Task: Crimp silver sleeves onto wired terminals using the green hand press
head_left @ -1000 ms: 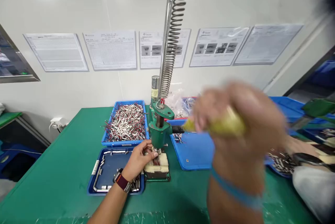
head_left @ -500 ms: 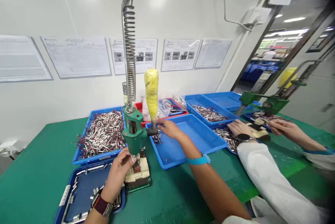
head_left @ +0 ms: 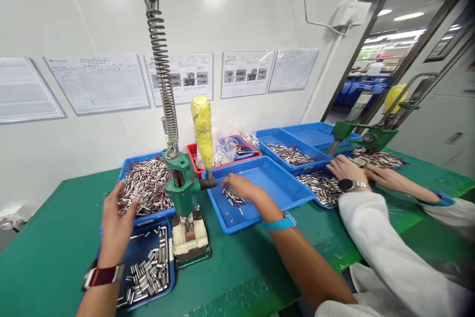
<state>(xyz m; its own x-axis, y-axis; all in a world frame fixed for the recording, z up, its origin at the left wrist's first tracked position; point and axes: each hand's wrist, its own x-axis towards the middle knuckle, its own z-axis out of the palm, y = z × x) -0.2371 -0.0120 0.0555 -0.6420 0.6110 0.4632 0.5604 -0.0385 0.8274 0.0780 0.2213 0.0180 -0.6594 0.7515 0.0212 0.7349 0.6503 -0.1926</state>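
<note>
My left hand (head_left: 117, 225) is slightly blurred, thumb and fingers apart, over the near edge of a heap of silver tubes with red and black wires (head_left: 148, 183) in a blue tray. Below its wrist, a darker blue tray (head_left: 171, 262) holds loose short metal tubes (head_left: 148, 272). My right hand (head_left: 241, 187) is curled low inside a wide blue tray (head_left: 274, 183), by a small pile of wired tubes (head_left: 233, 199); what its fingertips hold is hidden. Between my hands stands a green hand press (head_left: 181, 188) with a yellow-wrapped handle (head_left: 202, 129); its cream-coloured base (head_left: 190, 238) shows no hand on it.
To the right, a co-worker's hands (head_left: 347, 168) are at a second green press (head_left: 371, 136). Blue trays of metal parts (head_left: 291, 154) and a red tray (head_left: 193, 151) stand along the back. Paper sheets (head_left: 247, 73) hang on the wall.
My left hand has left the press base and moved left and up to the wired-tube heap. My right hand has drawn slightly away from the press lever; more of the small pile shows.
</note>
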